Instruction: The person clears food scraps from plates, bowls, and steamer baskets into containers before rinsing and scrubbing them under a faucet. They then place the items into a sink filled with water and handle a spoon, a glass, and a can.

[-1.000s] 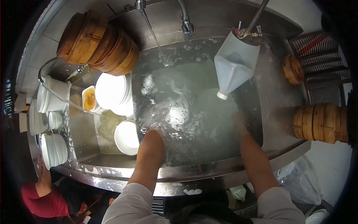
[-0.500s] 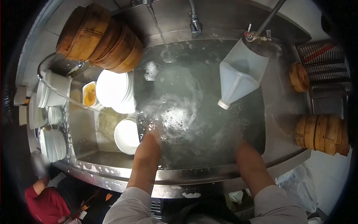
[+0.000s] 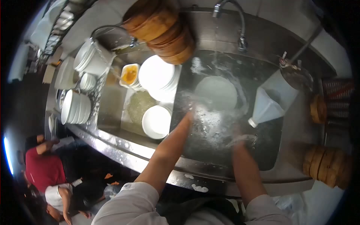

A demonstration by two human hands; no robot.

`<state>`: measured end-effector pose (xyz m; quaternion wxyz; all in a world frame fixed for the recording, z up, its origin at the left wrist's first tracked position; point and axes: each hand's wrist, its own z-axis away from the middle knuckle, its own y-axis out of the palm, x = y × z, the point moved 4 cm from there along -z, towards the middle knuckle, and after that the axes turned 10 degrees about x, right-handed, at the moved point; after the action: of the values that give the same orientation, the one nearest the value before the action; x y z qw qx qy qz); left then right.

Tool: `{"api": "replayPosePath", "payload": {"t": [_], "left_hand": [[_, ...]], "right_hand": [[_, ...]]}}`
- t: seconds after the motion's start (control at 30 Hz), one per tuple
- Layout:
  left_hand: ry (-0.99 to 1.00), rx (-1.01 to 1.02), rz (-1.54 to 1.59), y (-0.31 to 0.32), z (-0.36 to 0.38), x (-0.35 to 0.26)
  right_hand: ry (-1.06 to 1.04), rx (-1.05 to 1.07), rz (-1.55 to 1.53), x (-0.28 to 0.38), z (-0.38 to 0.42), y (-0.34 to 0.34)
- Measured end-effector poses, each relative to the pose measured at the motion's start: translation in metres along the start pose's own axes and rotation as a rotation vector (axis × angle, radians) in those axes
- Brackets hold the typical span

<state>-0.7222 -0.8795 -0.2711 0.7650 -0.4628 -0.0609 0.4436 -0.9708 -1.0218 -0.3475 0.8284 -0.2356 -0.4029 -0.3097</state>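
Both arms reach into cloudy, foamy water in the right sink basin [image 3: 225, 153]. My left hand [image 3: 192, 108] is under the surface near the divider, its fingers hidden by water and foam. Below the surface to the right, my right hand [image 3: 237, 133] is also hidden. A round pale plate [image 3: 216, 93] lies in the water just beyond my hands. A cut-open plastic jug [image 3: 275, 97] rests at the basin's right side, its cap toward me. Water runs from a faucet [image 3: 216, 13] at the back.
Bamboo steamers [image 3: 161, 30] stand at the back; more steamers [image 3: 326, 165] are at the right. White plates [image 3: 156, 75] and a white bowl [image 3: 156, 122] sit in the left basin. Stacked bowls [image 3: 75, 107] stand on the left counter. Two other people [image 3: 45, 168] are at the lower left.
The view has swung left, so the sink appears farther right and more of the left side shows. The round plate now shows clearly under the water. My left hand sits farther up the basin.
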Motion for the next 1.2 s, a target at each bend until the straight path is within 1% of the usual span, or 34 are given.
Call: {"api": "replayPosePath", "payload": {"t": [0.2, 0.27, 0.37, 0.4, 0.47, 0.57, 0.63, 0.7, 0.77, 0.8, 0.83, 0.87, 0.9, 0.93, 0.97, 1.0, 1.03, 1.07, 1.1, 1.13, 1.17, 1.2], "left_hand": [[0.104, -0.191, 0.004, 0.03, -0.014, -0.013], [0.201, -0.254, -0.018, 0.041, -0.018, -0.013], [0.449, -0.413, -0.042, 0.047, -0.007, -0.012], [0.323, -0.261, 0.105, 0.026, 0.012, -0.016], [0.085, 0.041, 0.389, -0.046, 0.078, -0.03], [0.47, -0.113, 0.681, -0.129, 0.16, -0.003], [0.537, -0.167, 0.898, -0.164, 0.196, 0.044], [0.474, -0.276, 0.898, -0.198, 0.23, 0.114], [0.326, -0.491, 0.718, -0.237, 0.273, 0.196], [0.21, -0.632, 0.621, -0.261, 0.305, 0.235], [0.158, -0.781, 0.505, -0.286, 0.332, 0.281], [0.06, -0.89, 0.374, -0.31, 0.361, 0.325], [-0.055, -1.041, 0.541, -0.324, 0.382, 0.387], [-0.218, -1.198, 0.24, -0.342, 0.41, 0.438], [-0.296, -1.335, 0.153, -0.351, 0.439, 0.496], [-0.559, -1.277, -0.03, -0.36, 0.473, 0.526], [-0.739, -1.269, -0.055, -0.361, 0.489, 0.57], [-0.88, -1.147, 0.165, -0.361, 0.499, 0.597], [-0.828, -0.97, 0.383, -0.361, 0.498, 0.628], [-0.703, -0.779, 0.766, -0.348, 0.485, 0.652], [-0.56, -0.561, 1.128, -0.339, 0.475, 0.649], [-0.509, -0.592, 1.176, -0.34, 0.473, 0.654]], "right_hand": [[-0.037, 0.029, 0.03, 0.003, -0.011, 0.027], [-0.039, 0.021, 0.029, 0.001, -0.013, 0.026], [-0.028, 0.005, 0.03, -0.004, -0.01, 0.021], [-0.029, 0.0, 0.029, -0.008, -0.012, 0.024], [-0.025, -0.021, 0.028, -0.007, -0.013, 0.017], [-0.025, -0.048, 0.038, -0.009, -0.018, 0.014], [-0.026, -0.088, 0.046, -0.008, -0.018, 0.006], [-0.026, -0.126, 0.057, -0.006, -0.018, 0.002], [-0.029, -0.177, 0.064, 0.004, -0.022, -0.009], [-0.031, -0.207, 0.063, 0.005, -0.023, -0.014], [-0.033, -0.237, 0.054, 0.011, -0.025, -0.02], [-0.034, -0.264, 0.051, 0.02, -0.023, -0.02], [-0.037, -0.294, 0.039, 0.025, -0.02, -0.024], [-0.033, -0.315, 0.032, 0.027, -0.015, -0.025], [-0.032, -0.325, 0.025, 0.03, -0.009, -0.023], [-0.03, -0.329, 0.007, 0.033, -0.003, -0.014], [-0.03, -0.33, -0.012, 0.035, 0.002, -0.002], [-0.032, -0.328, -0.032, 0.037, 0.007, 0.01], [-0.03, -0.318, -0.051, 0.037, 0.013, 0.022], [-0.031, -0.308, -0.065, 0.037, 0.018, 0.035], [-0.034, -0.3, -0.083, 0.036, 0.023, 0.045], [-0.031, -0.29, -0.1, 0.035, 0.027, 0.055]]}}
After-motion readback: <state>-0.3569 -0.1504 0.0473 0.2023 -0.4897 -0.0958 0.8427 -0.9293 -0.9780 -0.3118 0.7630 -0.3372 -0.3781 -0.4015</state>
